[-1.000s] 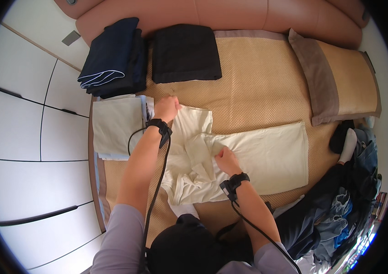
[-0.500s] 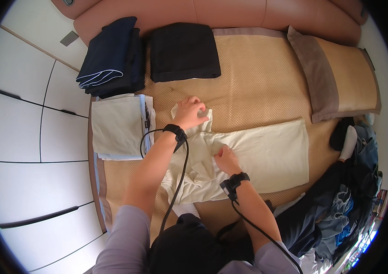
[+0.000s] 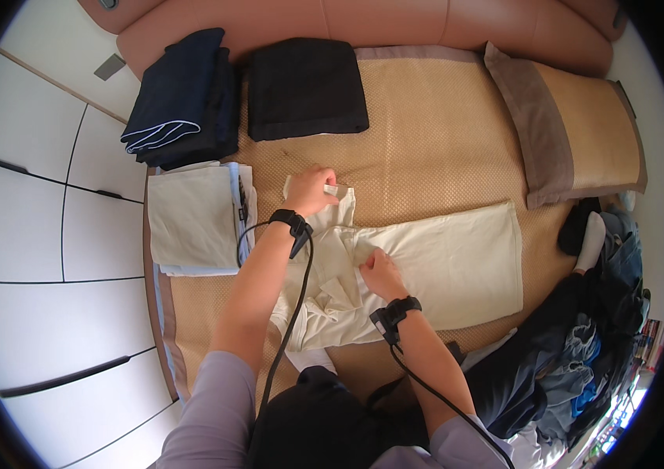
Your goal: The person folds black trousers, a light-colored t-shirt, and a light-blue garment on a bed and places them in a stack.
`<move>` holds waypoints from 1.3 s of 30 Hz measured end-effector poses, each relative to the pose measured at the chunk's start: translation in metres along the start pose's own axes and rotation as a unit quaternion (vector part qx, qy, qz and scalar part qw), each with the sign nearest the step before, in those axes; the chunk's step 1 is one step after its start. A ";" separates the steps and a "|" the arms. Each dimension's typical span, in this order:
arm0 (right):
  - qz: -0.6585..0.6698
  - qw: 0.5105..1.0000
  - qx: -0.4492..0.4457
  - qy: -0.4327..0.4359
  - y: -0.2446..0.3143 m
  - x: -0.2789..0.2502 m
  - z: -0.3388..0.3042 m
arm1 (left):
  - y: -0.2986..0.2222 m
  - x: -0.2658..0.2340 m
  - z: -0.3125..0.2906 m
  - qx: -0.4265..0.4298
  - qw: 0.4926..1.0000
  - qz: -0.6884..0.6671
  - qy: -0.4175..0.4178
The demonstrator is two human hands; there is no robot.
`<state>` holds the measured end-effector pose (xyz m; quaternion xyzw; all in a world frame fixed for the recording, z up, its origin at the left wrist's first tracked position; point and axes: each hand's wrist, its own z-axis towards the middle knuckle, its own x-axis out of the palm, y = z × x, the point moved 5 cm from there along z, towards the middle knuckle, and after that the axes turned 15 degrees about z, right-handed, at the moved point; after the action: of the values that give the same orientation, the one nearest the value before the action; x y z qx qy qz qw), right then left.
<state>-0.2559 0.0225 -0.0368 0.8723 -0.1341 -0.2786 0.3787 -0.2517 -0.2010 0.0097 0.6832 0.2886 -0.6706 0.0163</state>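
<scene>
A cream short-sleeved shirt (image 3: 457,266) lies spread on the woven mat, its hem end to the right and its collar end bunched at the left. At its far sleeve is my left hand (image 3: 312,190), thumb and fingers closed on the sleeve's cloth. My right hand (image 3: 381,273) rests on the middle of the shirt with curled fingers, pinching fabric near the sleeve seam; its fingertips are partly hidden. Both wrists wear black straps with cables. Left of the shirt sits a stack of folded light garments (image 3: 191,215).
Folded navy clothes (image 3: 171,98) and a black folded garment (image 3: 308,90) lie at the far left. A tan and brown pillow (image 3: 582,129) is at the far right, above a heap of dark clothes (image 3: 605,313). White cabinets (image 3: 11,328) border the left; a brown padded headboard (image 3: 394,23) the back.
My left hand's fingers have closed on the far sleeve from a looser, more open pose. My right hand stays on the shirt; the whole view has shifted slightly.
</scene>
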 end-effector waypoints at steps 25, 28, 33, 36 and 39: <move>-0.036 0.999 0.031 0.001 0.003 0.002 -0.006 | -0.054 0.009 -0.055 0.048 0.971 0.174 -0.155; -0.034 0.999 0.019 0.003 0.002 0.005 -0.005 | -0.039 0.010 -0.061 0.085 0.985 0.022 -0.152; -0.024 1.000 0.017 0.000 -0.003 0.004 -0.001 | -0.029 -0.011 -0.111 -0.029 0.988 -0.065 -0.136; -0.021 1.000 0.013 -0.003 -0.003 0.004 -0.004 | -0.023 -0.003 -0.157 -0.137 0.984 -0.110 0.022; -0.019 1.000 -0.002 -0.005 0.002 0.001 -0.005 | -0.031 0.012 -0.194 -0.131 0.982 -0.115 0.068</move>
<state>-0.2516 0.0239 -0.0330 0.8728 -0.1186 -0.2902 0.3741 -0.0891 -0.0914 0.0295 0.6816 0.4512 -0.5760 0.0088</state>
